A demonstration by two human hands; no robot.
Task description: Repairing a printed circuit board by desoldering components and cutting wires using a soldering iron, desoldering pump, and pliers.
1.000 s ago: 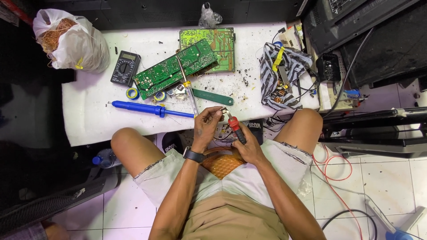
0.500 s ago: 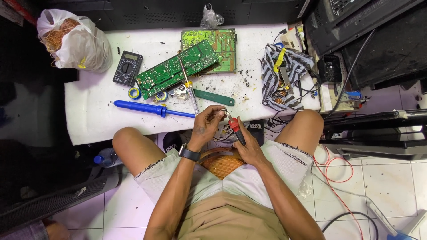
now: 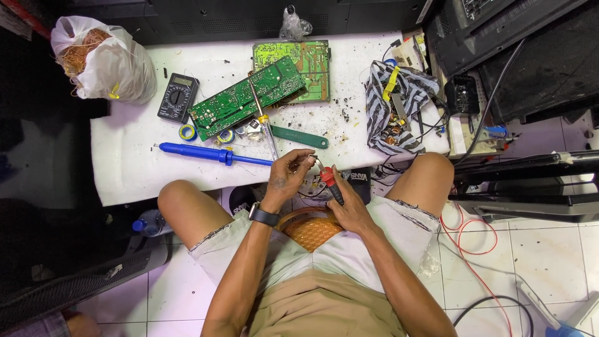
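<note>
The counter [image 3: 125, 168] is matt white, speckled with dark crumbs. The screwdriver [image 3: 199, 153] has a glossy blue plastic handle and a thin metal shaft. The circuit board [image 3: 246, 97] looks smooth green laminate (solder glinting). The bag [image 3: 109, 62] is thin crinkled translucent plastic; the basket [image 3: 312, 231] is woven wicker.

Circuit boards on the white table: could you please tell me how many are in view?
2. One green circuit board lies tilted beside the multimeter; a second, lighter board lies flat behind it, partly covered. More may be hidden in the striped bag.

bare tabletop [image 3: 125, 175] left, boards [image 3: 246, 97] crowding centre
</note>
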